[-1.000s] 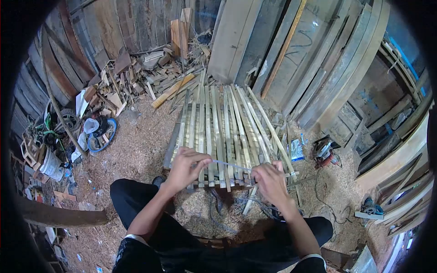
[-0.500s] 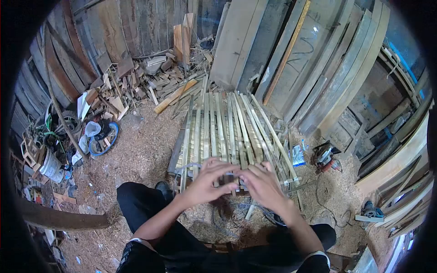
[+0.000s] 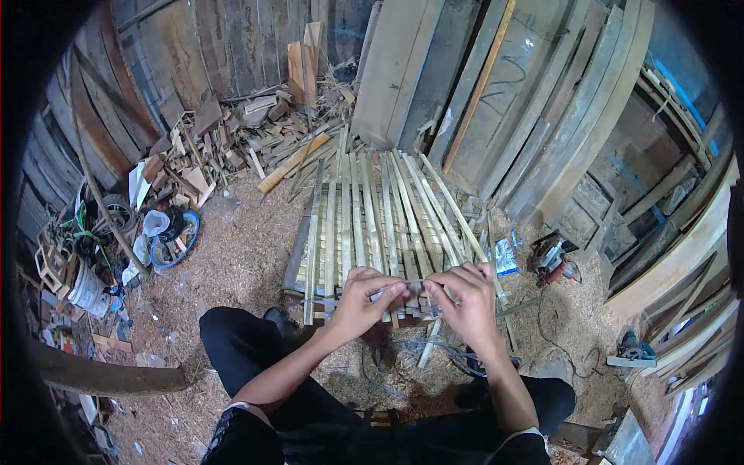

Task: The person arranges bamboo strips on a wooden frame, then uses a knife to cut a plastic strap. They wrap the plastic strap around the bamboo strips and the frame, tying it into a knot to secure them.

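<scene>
Between my hands, a thin greyish strip (image 3: 416, 280) is stretched roughly level; its exact material is too small to make out. My left hand (image 3: 368, 298) is closed, pinching the strip with thumb and forefinger. My right hand (image 3: 465, 294) is closed too, with its thumb and fingers pinching the strip. Both hands are above the near end of a row of long, narrow wooden slats (image 3: 372, 209), laid side by side and pointing away from me. The hands cover parts of the slats' near ends.
Offcuts (image 3: 256, 128) are heaped at the back left. Tall boards (image 3: 403, 70) lean against the wall. On the right lie a red power tool (image 3: 556, 267), a blue-and-white packet (image 3: 505, 257) and a blue tool (image 3: 635, 346). A blue basin (image 3: 177, 239) and white bucket (image 3: 89, 291) are left.
My hands have moved slightly apart, and the strip now shows between them. Both have gone from loosely curved, blurred fingers to a pinch. The view has shifted a little.
</scene>
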### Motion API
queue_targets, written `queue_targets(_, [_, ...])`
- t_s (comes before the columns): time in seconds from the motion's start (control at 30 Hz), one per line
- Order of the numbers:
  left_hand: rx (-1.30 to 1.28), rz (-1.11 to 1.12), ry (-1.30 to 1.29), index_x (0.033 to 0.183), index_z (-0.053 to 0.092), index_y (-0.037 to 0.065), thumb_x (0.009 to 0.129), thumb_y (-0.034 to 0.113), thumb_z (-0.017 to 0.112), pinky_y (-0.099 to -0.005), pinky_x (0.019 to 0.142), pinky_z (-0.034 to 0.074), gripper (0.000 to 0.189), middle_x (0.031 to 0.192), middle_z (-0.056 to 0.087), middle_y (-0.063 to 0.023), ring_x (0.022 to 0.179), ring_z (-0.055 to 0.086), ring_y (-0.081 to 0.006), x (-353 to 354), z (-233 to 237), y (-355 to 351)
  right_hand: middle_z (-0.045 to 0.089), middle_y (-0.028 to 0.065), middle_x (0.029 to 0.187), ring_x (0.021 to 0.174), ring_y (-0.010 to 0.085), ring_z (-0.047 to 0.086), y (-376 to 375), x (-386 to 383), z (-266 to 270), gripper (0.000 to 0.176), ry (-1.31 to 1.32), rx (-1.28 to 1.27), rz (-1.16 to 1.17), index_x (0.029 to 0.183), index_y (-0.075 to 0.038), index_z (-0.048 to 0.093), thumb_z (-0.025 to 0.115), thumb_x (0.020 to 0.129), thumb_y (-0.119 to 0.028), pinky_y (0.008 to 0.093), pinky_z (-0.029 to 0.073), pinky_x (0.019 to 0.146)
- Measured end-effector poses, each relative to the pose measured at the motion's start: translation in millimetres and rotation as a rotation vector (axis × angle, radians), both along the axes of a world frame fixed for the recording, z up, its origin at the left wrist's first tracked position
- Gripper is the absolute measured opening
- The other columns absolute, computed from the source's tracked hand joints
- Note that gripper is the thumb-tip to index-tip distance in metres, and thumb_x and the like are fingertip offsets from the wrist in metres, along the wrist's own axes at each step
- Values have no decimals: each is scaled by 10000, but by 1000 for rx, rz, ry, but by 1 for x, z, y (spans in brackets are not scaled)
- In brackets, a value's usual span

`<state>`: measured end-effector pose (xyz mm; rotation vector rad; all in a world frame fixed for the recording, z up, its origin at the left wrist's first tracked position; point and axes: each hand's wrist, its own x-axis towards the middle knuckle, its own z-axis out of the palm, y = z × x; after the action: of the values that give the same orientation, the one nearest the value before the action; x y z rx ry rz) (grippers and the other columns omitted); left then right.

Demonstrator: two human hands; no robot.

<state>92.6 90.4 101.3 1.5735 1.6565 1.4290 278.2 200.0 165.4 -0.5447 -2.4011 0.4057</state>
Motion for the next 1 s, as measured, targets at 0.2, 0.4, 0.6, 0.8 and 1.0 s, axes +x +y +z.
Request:
queue_targets(0.2, [47,68,-14,1051,769,79,944,177,725,-341,978,362,151,893,779,-21,891,648,-117,19,19,17,727,47,813,750,216,644,1,1,0,77,104,-7,-69,884,-70,768,788,840,-130,355,391,770])
queue_targets(0.4, [68,142,-101,1018,765,64,936,163,731,-342,947,370,133,879,774,-45,831,662,-142,28,9,22,769,71,885,766,164,670,-2,4,-5,113,208,-284,-136,972,-39,769,761,899,-125,334,467,788])
queue_targets(0.6, [100,206,-49,988,763,62,919,150,739,-352,942,376,114,885,765,-69,809,675,-177,29,4,21,772,124,954,800,91,684,-3,2,-11,141,526,-1230,55,1016,2,732,731,948,-122,233,536,747])
queue_targets(0.8, [163,185,73,991,758,56,896,123,747,-369,959,377,117,872,753,-76,801,662,-188,32,5,23,770,121,1003,805,107,678,-3,0,-14,133,543,-1229,1,1010,-10,735,737,944,-125,247,526,778])
queue_targets(1.0, [158,171,35,996,749,32,887,81,731,-365,970,393,122,862,733,-83,796,650,-215,35,3,21,750,107,1112,957,168,607,-7,-5,-21,107,364,-542,-40,966,-58,772,787,880,-119,324,463,889])
